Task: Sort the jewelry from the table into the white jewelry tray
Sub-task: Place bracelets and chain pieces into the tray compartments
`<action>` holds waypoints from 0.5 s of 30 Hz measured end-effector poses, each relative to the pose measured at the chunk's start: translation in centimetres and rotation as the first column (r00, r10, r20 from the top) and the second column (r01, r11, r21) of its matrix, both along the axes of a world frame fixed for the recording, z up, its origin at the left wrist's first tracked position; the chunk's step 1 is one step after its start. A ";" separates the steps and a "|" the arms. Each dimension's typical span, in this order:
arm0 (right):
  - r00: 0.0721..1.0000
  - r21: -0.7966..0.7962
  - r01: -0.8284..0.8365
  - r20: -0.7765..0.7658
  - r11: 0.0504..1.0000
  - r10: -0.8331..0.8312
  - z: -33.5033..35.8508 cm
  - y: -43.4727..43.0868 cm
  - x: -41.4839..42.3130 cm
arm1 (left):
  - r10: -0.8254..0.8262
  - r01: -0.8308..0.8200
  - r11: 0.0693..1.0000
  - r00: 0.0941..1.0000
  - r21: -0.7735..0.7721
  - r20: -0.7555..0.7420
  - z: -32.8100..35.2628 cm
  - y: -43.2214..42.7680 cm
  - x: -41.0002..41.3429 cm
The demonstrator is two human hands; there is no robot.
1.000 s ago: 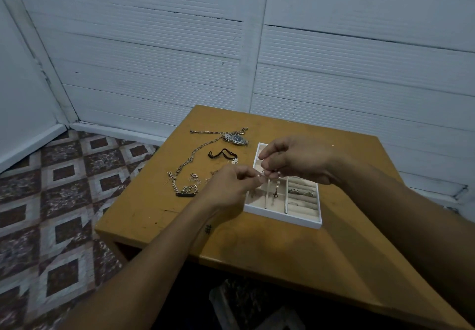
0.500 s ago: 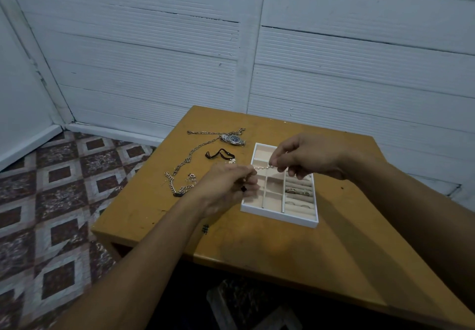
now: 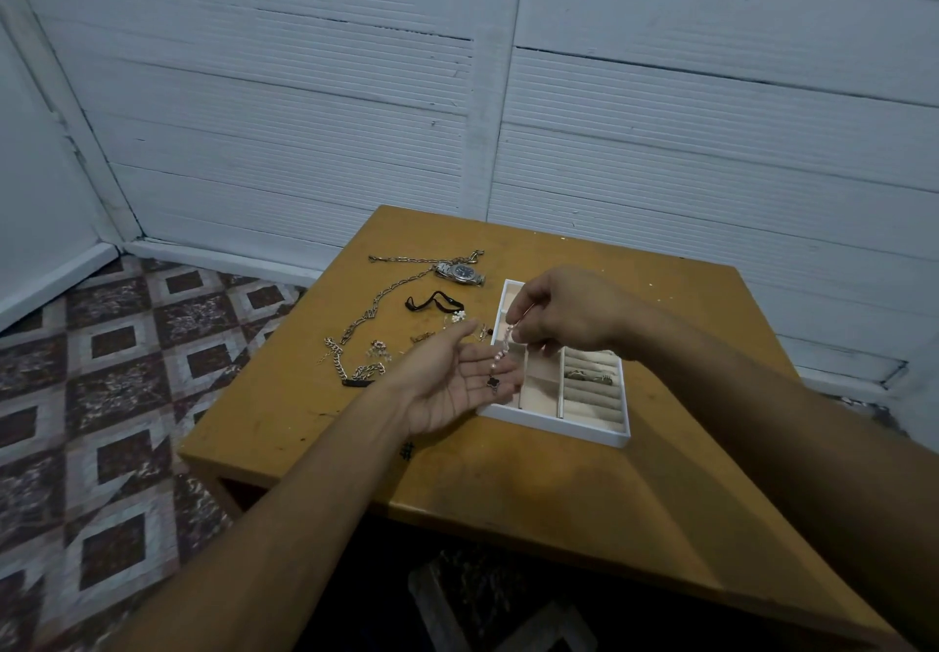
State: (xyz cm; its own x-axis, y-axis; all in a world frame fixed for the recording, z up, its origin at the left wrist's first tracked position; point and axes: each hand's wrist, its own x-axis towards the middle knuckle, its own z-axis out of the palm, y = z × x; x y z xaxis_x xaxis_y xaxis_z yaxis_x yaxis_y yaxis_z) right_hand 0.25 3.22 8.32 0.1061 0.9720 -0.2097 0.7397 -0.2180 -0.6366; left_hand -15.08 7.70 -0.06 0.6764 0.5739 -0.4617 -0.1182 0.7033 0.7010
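Tray (image 3: 554, 424) holds small metal pieces (image 3: 584, 375); right hand (image 3: 574, 316) pinches beaded bracelet (image 3: 500, 355).

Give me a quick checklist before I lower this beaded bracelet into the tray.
1. Right hand pinches the beaded bracelet at its top: ok.
2. Left hand open, palm up, beneath it: ok.
3. Black clover charm clear of that palm: cannot tell.
4. Drop path into the white jewelry tray: not ok, the left hand covers its near left corner.
5. Middle compartment free: ok.
6. Clasp fastened: cannot tell.
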 end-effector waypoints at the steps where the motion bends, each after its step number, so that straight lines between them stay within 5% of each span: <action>1: 1.000 -0.005 0.002 0.004 1.000 -0.002 -0.3 0.0 -0.2 | 0.008 -0.008 1.000 1.000 0.009 -0.008 0.0 0.0 0.1; 15: 1.000 -0.036 -0.007 0.015 0.999 0.007 -3.1 -0.2 -0.1 | 0.083 -0.042 0.952 0.989 0.303 -0.122 0.2 -0.3 1.0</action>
